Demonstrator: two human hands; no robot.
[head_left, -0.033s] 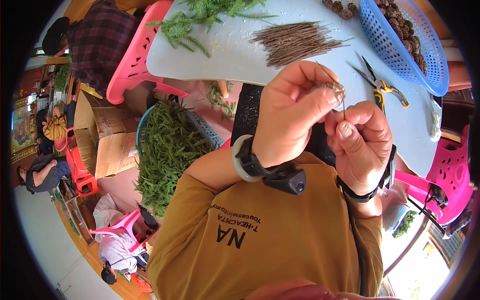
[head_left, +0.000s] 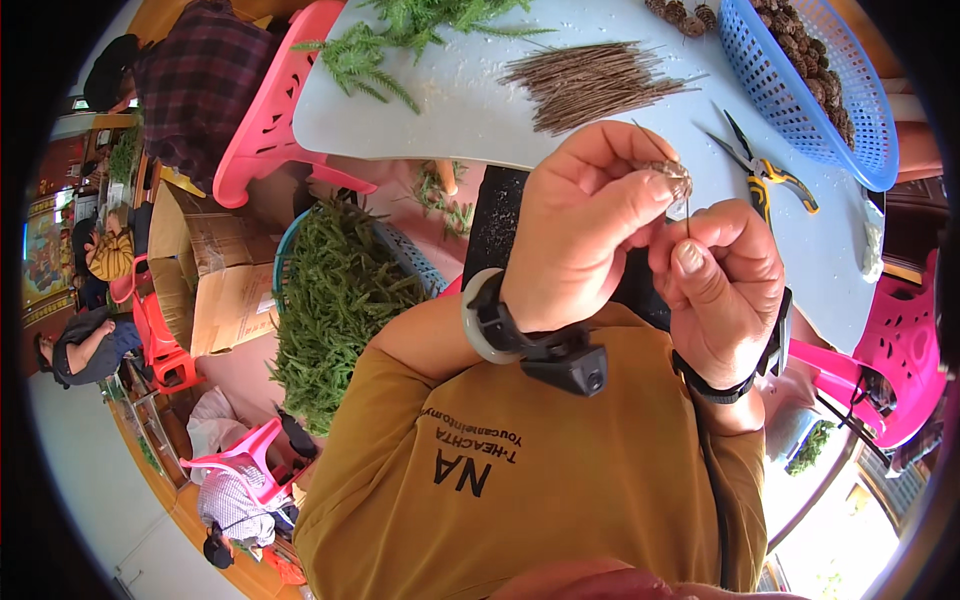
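In front of my chest, above the table's near edge, my left hand (head_left: 590, 225) is closed on a small brown pine cone (head_left: 678, 178) between thumb and fingers. A thin brown wire (head_left: 688, 214) runs down from the cone into the pinched thumb and forefinger of my right hand (head_left: 722, 285). Another end of wire (head_left: 645, 132) sticks out above my left fingers. How the wire goes round the cone is hidden. Beyond my hands, a pile of the same thin brown lengths (head_left: 598, 88) lies on the table.
Yellow-and-black pliers (head_left: 757, 165) lie spread on the white table (head_left: 450, 120), near a blue basket of pine cones (head_left: 800, 110). Loose cones (head_left: 690, 22) and green sprigs (head_left: 370, 65) lie at the back. Left are a greenery-filled basket (head_left: 340, 310), a cardboard box (head_left: 225, 270) and other people.
My left thumb has shifted very slightly, and a little more of the pine cone shows. Otherwise nothing visibly differs.
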